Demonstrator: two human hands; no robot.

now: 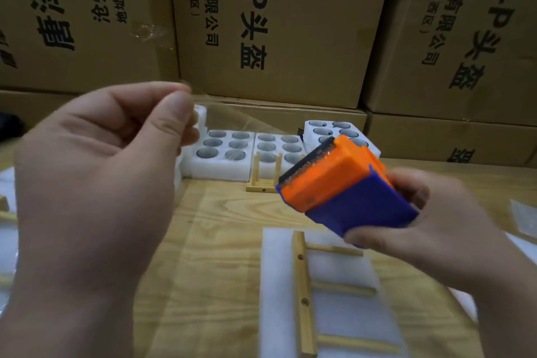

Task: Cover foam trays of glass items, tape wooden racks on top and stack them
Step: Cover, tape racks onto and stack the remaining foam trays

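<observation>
Our left hand point(96, 154) pinches thin, clingy tape point(232, 116); our right hand point(430, 229) grips the light tape dispenser point(343, 192) sides.

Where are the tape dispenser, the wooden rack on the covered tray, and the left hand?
tape dispenser point(328, 180), head view, orange top face
wooden rack point(302, 293), head view, long side rail
left hand point(96, 171), head view, back of hand

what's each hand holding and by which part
The right hand grips the orange and blue plastic tape dispenser by its blue rear body. The left hand pinches the free end of the clear tape strip.
</observation>
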